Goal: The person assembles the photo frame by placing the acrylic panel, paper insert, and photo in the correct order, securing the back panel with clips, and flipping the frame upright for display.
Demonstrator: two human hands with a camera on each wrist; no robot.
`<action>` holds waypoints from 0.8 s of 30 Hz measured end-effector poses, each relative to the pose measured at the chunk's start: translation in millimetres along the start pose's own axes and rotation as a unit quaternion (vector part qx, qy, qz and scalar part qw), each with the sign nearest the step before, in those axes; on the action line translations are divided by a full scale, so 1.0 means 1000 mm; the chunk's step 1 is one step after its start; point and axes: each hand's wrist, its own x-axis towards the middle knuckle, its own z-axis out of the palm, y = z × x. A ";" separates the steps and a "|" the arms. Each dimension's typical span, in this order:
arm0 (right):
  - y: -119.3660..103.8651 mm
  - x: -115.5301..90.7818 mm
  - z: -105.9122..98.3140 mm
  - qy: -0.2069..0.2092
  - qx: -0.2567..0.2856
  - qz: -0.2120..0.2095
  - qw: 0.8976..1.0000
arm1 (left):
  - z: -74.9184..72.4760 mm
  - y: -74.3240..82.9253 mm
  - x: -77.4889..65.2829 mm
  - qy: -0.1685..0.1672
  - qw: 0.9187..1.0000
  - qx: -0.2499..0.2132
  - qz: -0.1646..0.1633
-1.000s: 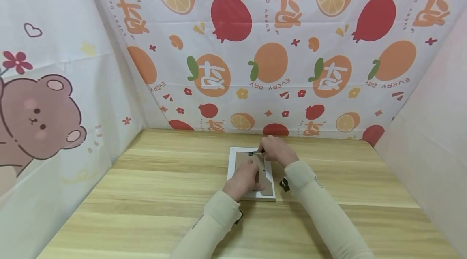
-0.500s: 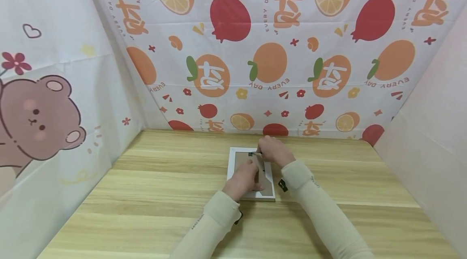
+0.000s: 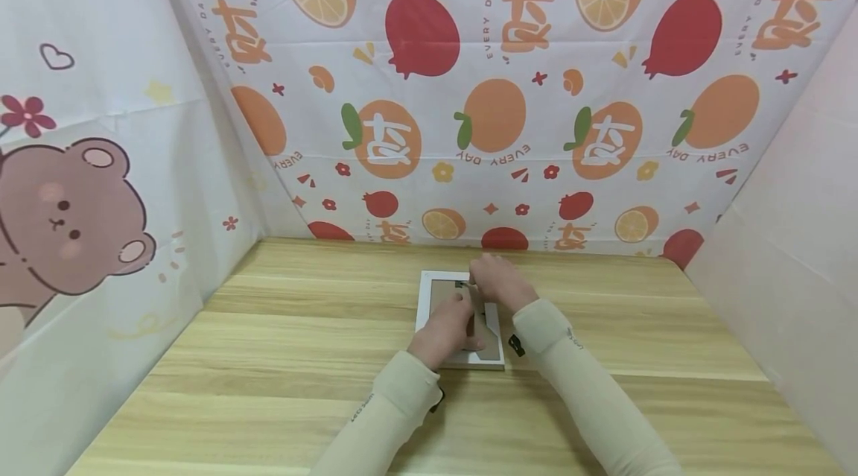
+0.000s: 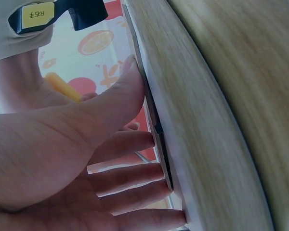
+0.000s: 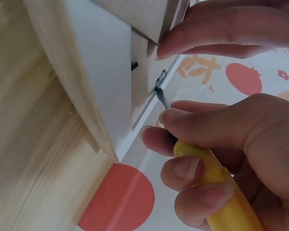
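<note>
1. One white-rimmed frame (image 3: 424, 305) lies just below and right of centre in the head view; it looks light and stiff, best held by its outer edges.
2. The left hand (image 3: 442, 331), fingers nearly straight and apart, rests on its brown backing (image 3: 491, 348), probably thin board that could bend.
3. The right hand (image 3: 501, 281) grips a yellow-handled tool (image 5: 233, 207), its slim metal tip at a small metal clip (image 5: 160, 80).

Yellow handle (image 5: 235, 210) cropped, right wrist view
</note>
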 end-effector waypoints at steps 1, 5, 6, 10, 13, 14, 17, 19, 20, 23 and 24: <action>0.000 0.000 0.000 -0.001 0.000 0.000 1.000 | 0.000 0.000 0.000 0.000 1.000 -0.003 0.002; 0.003 0.000 0.001 0.000 0.006 -0.011 1.000 | -0.001 0.000 0.000 0.002 1.000 -0.022 0.004; 0.004 0.000 0.002 0.002 0.012 -0.016 1.000 | -0.001 0.000 0.000 0.002 1.000 -0.026 0.002; 0.015 -0.001 0.010 0.029 0.046 -0.036 0.998 | 0.000 -0.001 -0.001 0.003 1.000 -0.027 -0.006; 0.025 -0.007 0.017 0.066 0.068 -0.036 0.995 | 0.003 -0.001 -0.003 -0.002 1.000 -0.015 -0.009; 0.028 -0.010 0.018 0.079 0.073 -0.033 0.994 | 0.003 -0.001 -0.004 -0.002 1.000 -0.013 -0.007; 0.034 -0.017 0.018 0.109 0.099 -0.020 0.989 | 0.004 0.000 -0.005 0.000 1.000 -0.011 0.001; 0.035 -0.021 0.014 0.118 0.116 -0.017 0.986 | 0.003 0.000 -0.005 0.006 1.000 -0.015 0.005; 0.035 -0.022 0.012 0.119 0.120 -0.017 0.985 | 0.002 0.000 -0.005 0.009 1.000 -0.015 0.006; 0.036 -0.027 0.006 0.115 0.130 -0.018 0.985 | 0.002 0.001 -0.004 0.010 1.000 -0.013 0.007; 0.036 -0.029 0.004 0.113 0.132 -0.018 0.985 | 0.002 0.001 -0.003 0.008 1.000 -0.013 0.006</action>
